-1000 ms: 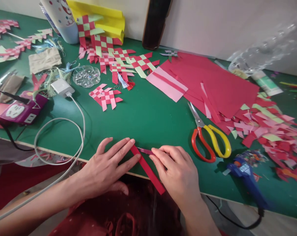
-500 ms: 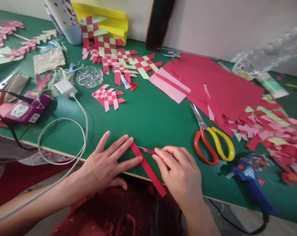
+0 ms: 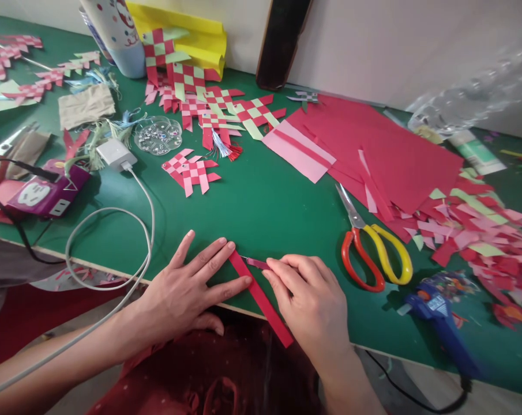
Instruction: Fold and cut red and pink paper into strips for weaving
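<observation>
A red paper strip point(image 3: 266, 305) lies slantwise at the table's front edge, its lower end sticking out past the edge. My left hand point(image 3: 195, 285) is spread flat, with fingertips resting on the strip's upper part and left side. Between the thumb and fingers of my right hand point(image 3: 310, 300) is a thin tool with a purple handle point(image 3: 257, 264). Its metal tip points left, close to the strip's right edge; whether it touches the paper is hard to tell.
Scissors point(image 3: 364, 248) and a blue glue gun point(image 3: 440, 317) lie to the right. Red sheets point(image 3: 373, 150) and paper scraps point(image 3: 485, 230) are behind them. Woven paper fish point(image 3: 194, 170) lie further back. A white cable point(image 3: 150, 230) crosses my left forearm.
My right hand has shifted slightly left with the tool, whose tip is now nearer the strip's upper end. My left hand and the strip stay where they were.
</observation>
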The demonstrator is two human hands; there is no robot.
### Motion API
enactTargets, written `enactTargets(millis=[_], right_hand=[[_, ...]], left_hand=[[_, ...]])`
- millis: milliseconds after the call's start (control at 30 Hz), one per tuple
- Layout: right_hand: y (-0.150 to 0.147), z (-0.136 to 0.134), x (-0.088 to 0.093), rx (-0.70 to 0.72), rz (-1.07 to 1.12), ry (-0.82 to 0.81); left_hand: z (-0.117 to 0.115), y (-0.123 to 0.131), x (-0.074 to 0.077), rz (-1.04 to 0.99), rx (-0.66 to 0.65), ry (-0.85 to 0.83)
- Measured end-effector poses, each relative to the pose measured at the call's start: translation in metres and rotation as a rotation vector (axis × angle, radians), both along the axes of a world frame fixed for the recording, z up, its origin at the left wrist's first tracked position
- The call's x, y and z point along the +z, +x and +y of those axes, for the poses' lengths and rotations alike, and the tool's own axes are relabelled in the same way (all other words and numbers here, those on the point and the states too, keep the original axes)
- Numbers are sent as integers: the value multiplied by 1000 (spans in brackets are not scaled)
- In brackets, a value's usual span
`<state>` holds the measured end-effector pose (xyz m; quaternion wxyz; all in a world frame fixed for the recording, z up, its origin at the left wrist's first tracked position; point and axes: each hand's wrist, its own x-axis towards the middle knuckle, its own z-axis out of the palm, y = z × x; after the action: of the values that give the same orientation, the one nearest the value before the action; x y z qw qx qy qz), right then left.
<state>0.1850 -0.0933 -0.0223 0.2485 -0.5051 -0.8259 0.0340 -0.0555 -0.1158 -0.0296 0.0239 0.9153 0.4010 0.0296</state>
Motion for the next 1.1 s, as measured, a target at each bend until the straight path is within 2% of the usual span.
enactTargets(millis=[533, 767, 1100], right_hand=[[-8, 7, 0, 4, -10, 14], [-7, 10, 0, -61, -10, 18], [-7, 12, -1, -56, -22, 33]], left_hand=[[0, 0, 0, -6, -8, 8], [1, -1, 2, 5, -29, 22], [2, -1, 2, -10, -68, 57]])
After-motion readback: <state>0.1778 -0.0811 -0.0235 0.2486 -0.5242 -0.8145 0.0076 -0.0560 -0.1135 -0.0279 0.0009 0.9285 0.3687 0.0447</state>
